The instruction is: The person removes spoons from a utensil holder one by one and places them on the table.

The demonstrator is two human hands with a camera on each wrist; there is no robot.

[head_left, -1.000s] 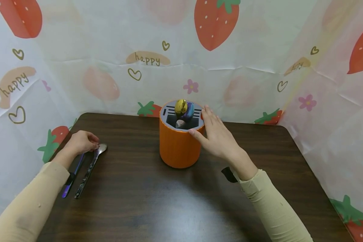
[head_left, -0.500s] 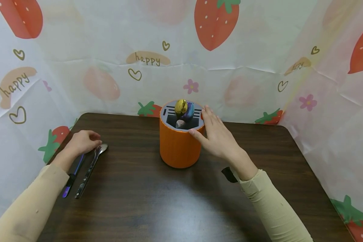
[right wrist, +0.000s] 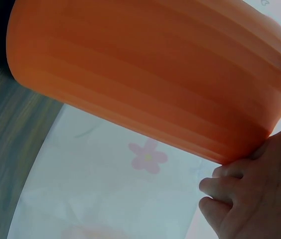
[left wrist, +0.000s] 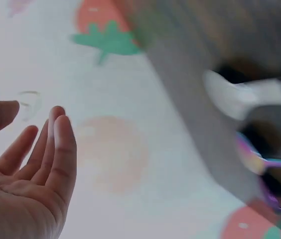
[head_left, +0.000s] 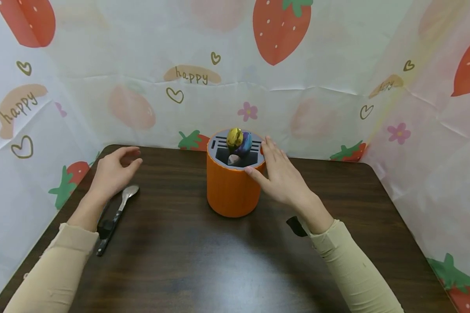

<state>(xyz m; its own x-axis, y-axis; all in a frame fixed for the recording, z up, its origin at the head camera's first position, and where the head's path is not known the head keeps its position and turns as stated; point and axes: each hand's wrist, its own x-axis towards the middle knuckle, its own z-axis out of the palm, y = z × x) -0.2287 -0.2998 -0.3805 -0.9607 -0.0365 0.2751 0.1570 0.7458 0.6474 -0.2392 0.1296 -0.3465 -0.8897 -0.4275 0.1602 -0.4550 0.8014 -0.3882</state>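
My left hand [head_left: 115, 171] is raised near the table's left edge, holding nothing, with its thumb and fingers apart. Below it lies a silver spoon [head_left: 129, 191] with a dark patterned handle. Beside the spoon is a slim purple, shiny utensil [left wrist: 252, 154], blurred in the left wrist view and mostly hidden behind my wrist in the head view. My right hand [head_left: 283, 180] rests against the upper right side of an orange cutlery holder [head_left: 233, 193], fingers straight along its rim, thumb at the front. A gold spoon [head_left: 234, 138] and a blue-purple spoon [head_left: 244, 143] stand in it.
The holder's grey slotted top [head_left: 219, 145] has a larger opening at the front, where a silver utensil end [head_left: 233, 160] shows. A dark wooden table [head_left: 203, 269] bears everything. Strawberry-printed cloth [head_left: 325, 56] surrounds the table behind and at both sides.
My left hand has lifted off the utensils and moved up and slightly right, its thumb and fingers spreading apart. The right hand and the holder have stayed in place.
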